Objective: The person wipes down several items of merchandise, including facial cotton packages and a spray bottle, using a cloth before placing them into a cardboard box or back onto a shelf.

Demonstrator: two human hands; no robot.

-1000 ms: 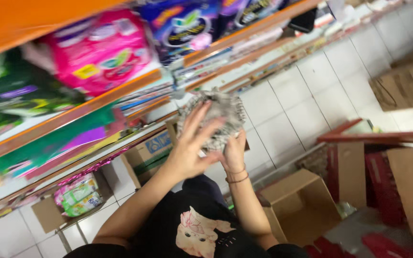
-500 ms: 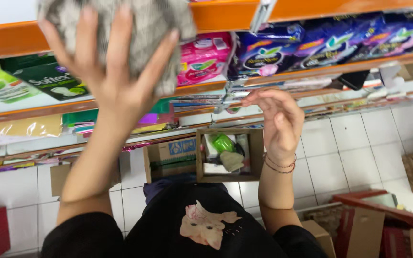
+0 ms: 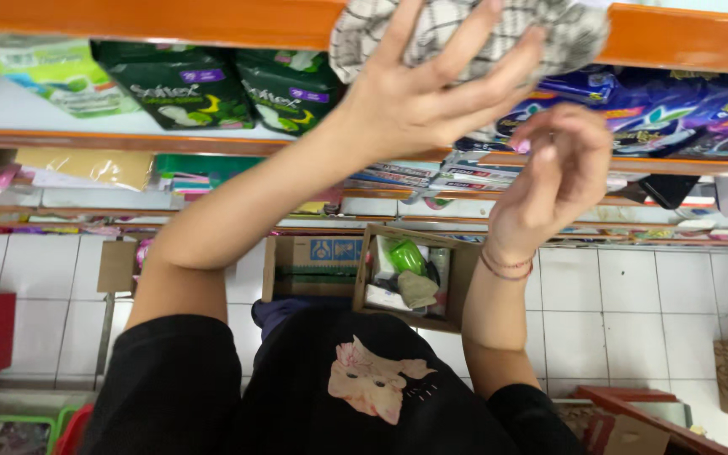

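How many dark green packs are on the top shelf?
2, side by side left of the left hand, which presses a checked cloth to the shelf edge: one on the left, one on the right. More may be hidden behind the arm.

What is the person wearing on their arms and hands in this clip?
Both forearms are bare below short black sleeves. The right hand has thin reddish bracelets around the wrist. The left hand shows no ring, watch or glove. The black top carries a pale cat-shaped print.
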